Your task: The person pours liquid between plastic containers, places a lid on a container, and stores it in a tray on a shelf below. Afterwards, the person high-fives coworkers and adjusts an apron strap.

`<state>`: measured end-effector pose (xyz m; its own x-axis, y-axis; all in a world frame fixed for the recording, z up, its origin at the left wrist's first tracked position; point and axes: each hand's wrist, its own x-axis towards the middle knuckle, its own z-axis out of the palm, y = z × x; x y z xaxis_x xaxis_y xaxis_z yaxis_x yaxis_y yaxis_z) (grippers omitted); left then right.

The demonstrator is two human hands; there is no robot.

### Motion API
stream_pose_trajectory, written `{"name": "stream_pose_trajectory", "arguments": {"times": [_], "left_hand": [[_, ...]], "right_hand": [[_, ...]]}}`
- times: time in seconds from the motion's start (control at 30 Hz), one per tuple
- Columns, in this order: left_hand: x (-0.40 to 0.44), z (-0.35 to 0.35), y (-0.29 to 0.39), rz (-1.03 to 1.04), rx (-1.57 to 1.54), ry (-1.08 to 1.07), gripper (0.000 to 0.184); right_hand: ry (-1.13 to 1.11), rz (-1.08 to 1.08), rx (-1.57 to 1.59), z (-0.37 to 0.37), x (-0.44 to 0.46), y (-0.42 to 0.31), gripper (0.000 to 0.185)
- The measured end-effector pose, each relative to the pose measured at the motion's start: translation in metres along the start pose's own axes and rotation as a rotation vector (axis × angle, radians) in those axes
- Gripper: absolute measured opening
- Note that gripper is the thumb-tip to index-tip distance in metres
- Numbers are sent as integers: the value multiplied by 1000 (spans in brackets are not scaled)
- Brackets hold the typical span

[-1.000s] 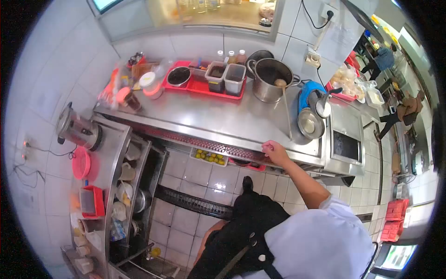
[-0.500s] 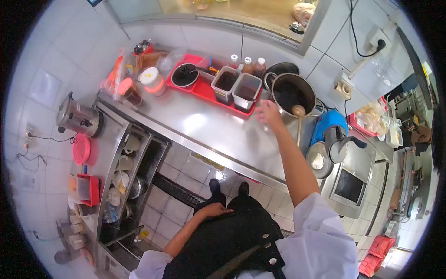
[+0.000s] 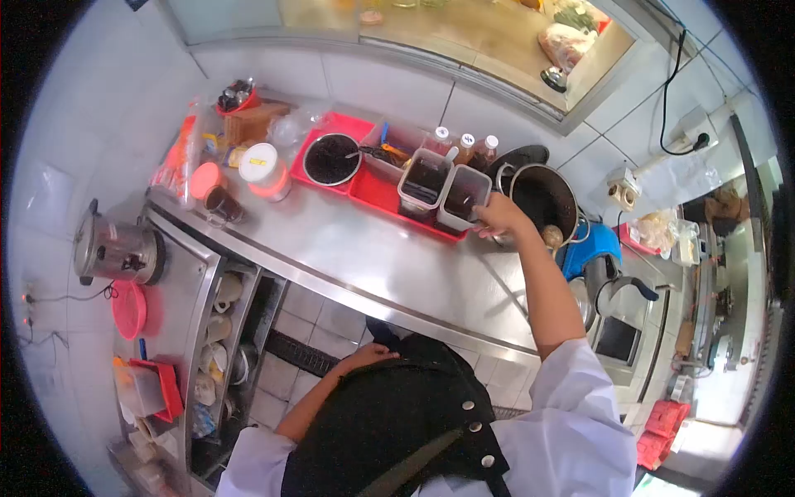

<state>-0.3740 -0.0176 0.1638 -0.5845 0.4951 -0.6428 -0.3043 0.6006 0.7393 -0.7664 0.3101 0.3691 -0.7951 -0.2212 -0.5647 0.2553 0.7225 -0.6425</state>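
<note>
My right hand [image 3: 503, 217]: gripping clear rectangular plastic tub [image 3: 464, 195]. Left hand [image 3: 370, 356]: finger state unclear. Round white lid [image 3: 256, 172]: yellow label [image 3: 260, 161], illegible.

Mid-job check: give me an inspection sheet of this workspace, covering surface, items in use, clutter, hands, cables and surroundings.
Surface: shiny stainless-steel counter, showing light glare.
Job's things: clear rectangular plastic container with dark contents, at the right end of the long red plastic tray; round silver metal pot to its right.
Clutter: clear round jar with orange lid and round white-lidded tub at the counter's left.
Hands: right hand at the container's right rim, grip partly hidden; left hand by the black cloth apron.
Cables: thin black cable on the right wall; thin dark cable at far left.
Surroundings: white tiled wall behind the counter.
</note>
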Motion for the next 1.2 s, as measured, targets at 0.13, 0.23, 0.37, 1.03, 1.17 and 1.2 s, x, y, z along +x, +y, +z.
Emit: {"name": "stream_pose_trajectory", "arguments": {"times": [0.13,0.23,0.37,1.03,1.17,1.2], "left_hand": [[-19,-26,-16,-6,-295,206,47],[-13,-25,-80,-98,-272,349,39],[-31,-11,-164,-152,-435,365,33],[-71,-128,187,26,-313,415,22],[-67,-114,235,265,-516,523,25],[-64,-111,243,343,-610,615,28]], "right_hand": [[95,-59,40,4,-19,-12,21],[215,-76,148,12,-44,-24,23],[250,-2,285,14,-51,-20,29],[317,-253,-426,11,-206,-63,32],[223,-273,-475,27,-223,-52,34],[184,-289,-502,31,-225,-49,39]]}}
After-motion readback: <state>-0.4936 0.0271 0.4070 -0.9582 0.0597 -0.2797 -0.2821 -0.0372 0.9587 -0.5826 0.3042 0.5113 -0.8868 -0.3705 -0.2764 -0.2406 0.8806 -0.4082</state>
